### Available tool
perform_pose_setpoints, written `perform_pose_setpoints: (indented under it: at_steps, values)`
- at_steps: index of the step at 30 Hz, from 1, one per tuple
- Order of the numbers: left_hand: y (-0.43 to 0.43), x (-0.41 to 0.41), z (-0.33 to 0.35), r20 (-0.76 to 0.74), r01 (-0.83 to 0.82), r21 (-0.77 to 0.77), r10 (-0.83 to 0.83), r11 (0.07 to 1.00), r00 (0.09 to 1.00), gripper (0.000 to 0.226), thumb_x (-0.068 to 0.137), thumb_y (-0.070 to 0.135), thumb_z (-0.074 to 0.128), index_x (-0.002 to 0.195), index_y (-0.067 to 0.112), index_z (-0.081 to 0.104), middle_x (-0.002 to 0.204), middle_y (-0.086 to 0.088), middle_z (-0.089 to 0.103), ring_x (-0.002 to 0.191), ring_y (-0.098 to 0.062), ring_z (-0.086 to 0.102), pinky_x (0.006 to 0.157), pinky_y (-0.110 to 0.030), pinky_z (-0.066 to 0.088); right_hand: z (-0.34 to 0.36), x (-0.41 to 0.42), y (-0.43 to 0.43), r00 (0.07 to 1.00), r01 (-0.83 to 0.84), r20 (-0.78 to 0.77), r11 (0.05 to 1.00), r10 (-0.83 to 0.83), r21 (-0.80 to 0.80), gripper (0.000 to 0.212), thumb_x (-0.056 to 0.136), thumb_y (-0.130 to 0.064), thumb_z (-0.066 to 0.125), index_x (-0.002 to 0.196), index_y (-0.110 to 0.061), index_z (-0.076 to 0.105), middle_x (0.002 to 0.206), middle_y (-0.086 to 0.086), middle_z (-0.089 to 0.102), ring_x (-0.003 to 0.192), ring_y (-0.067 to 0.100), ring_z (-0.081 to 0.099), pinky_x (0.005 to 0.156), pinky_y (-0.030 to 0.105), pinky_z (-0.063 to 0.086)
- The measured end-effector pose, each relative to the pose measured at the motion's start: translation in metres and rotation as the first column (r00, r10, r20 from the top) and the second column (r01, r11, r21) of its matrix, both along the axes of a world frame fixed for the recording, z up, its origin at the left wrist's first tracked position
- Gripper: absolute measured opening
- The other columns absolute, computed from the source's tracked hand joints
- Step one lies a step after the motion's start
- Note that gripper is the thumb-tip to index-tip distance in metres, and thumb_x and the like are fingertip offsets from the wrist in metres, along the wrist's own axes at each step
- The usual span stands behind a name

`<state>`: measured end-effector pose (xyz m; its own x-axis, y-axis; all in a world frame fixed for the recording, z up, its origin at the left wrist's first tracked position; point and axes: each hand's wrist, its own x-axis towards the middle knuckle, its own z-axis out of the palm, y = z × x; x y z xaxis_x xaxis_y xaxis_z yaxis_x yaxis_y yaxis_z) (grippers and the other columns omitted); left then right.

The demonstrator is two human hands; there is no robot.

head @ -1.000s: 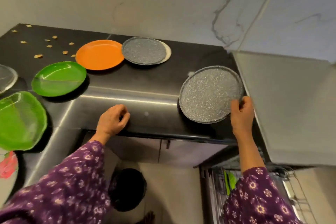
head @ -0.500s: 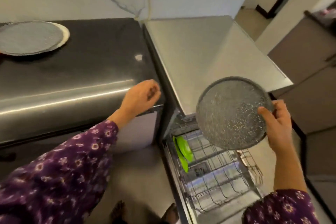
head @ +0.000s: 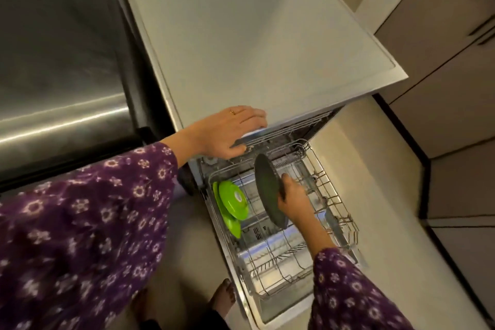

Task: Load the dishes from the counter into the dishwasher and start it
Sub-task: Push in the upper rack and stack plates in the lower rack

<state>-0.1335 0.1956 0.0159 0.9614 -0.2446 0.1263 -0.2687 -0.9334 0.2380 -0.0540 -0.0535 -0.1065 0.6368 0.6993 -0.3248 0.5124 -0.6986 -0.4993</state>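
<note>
Head view: the right hand [head: 293, 199] grips a grey plate [head: 267, 190] by its right edge, fingers curled round the rim. The plate stands on edge, nearly upright, inside the pulled-out lower rack [head: 334, 211] of the dishwasher [head: 267, 35], about mid-rack; whether it touches the wires cannot be told. To its left, well apart, two green plates [head: 232, 202] stand on edge close together in the same rack. The left hand [head: 227, 131] lies flat with fingers spread on the front edge of the dishwasher's top, its thumb below that edge, grasping nothing. The dark tabletop [head: 61, 61] sits to the left of the dishwasher. A purple flowered sleeve [head: 85, 222] covers the left arm. Bare toes [head: 223, 296] show on the floor beside the open door.
</note>
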Motion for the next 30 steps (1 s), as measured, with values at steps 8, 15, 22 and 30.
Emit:
perform_pose_setpoints:
  at_steps: [8,15,22,30]
  values:
    - [0.003,0.005,-0.002,-0.027,-0.054,-0.148,0.05,0.987,0.998,0.041,0.085,0.014,0.058,0.126,0.009,0.054,0.133,-0.009,0.051,0.124,-0.018,0.043,0.109,-0.017,0.022,-0.111,0.004,0.042,0.987,-0.144,-0.081,0.985,0.136,-0.098,0.022,0.086,-0.003,0.049,0.107,0.003,0.05,0.098,0.023,0.058,0.081,0.04,0.063,0.065,0.044,0.052]
    - [0.005,0.006,-0.001,-0.065,-0.082,-0.203,0.07,0.976,0.995,0.041,0.086,0.02,0.055,0.127,0.012,0.053,0.134,-0.004,0.051,0.124,-0.014,0.042,0.108,-0.014,0.023,-0.158,-0.006,0.059,0.97,-0.245,-0.066,0.938,0.236,-0.244,0.028,0.096,-0.012,0.043,0.121,-0.002,0.048,0.118,0.018,0.054,0.096,0.036,0.064,0.073,0.039,0.051]
    - [0.006,0.007,-0.003,-0.074,-0.085,-0.207,0.071,0.975,0.995,0.042,0.088,0.026,0.051,0.128,0.012,0.052,0.136,-0.003,0.05,0.127,-0.014,0.041,0.109,-0.017,0.025,-0.187,-0.008,0.06,0.976,-0.219,-0.074,0.936,0.207,-0.276,0.027,0.098,-0.012,0.041,0.122,-0.004,0.049,0.12,0.016,0.052,0.095,0.033,0.066,0.078,0.036,0.054]
    - [0.006,0.008,-0.004,-0.072,-0.103,-0.2,0.09,0.974,0.993,0.041,0.087,0.018,0.057,0.127,0.011,0.053,0.136,-0.004,0.051,0.126,-0.016,0.043,0.109,-0.021,0.03,-0.222,-0.001,0.056,0.977,-0.215,-0.08,0.925,0.2,-0.314,0.029,0.098,-0.011,0.04,0.125,-0.006,0.047,0.12,0.016,0.051,0.094,0.032,0.066,0.078,0.037,0.055]
